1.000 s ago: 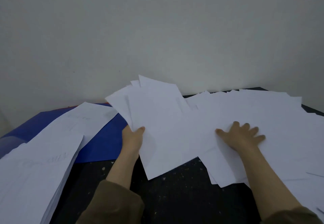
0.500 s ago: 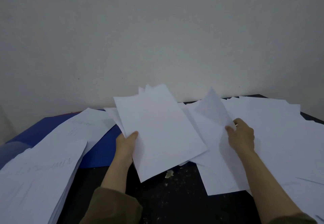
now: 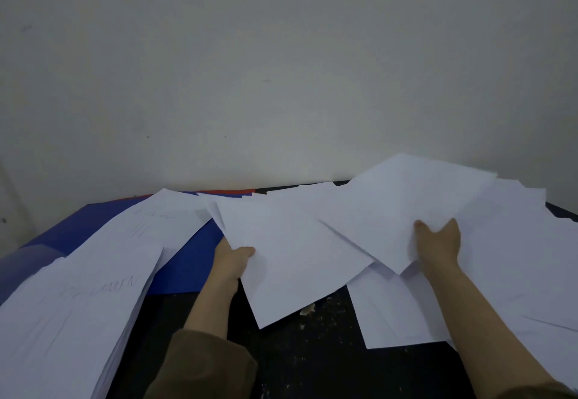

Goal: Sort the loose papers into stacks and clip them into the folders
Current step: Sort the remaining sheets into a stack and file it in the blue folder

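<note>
- Since half a second ago the right hand [image 3: 438, 244] has carried its white sheet [image 3: 403, 208] leftward, so its near corner now overlaps the bundle of sheets [image 3: 291, 251] in the left hand [image 3: 233, 259]
- Right thumb lies on top of the sheet, fingers hidden beneath, pinching it
- Left thumb clamps the bundle's left edge, fingers underneath
- Loose papers [image 3: 516, 258] spread across the dark table [image 3: 312, 361] at right
- Thick paper stack [image 3: 72, 320] lies at left over a blue folder [image 3: 187, 267]
</note>
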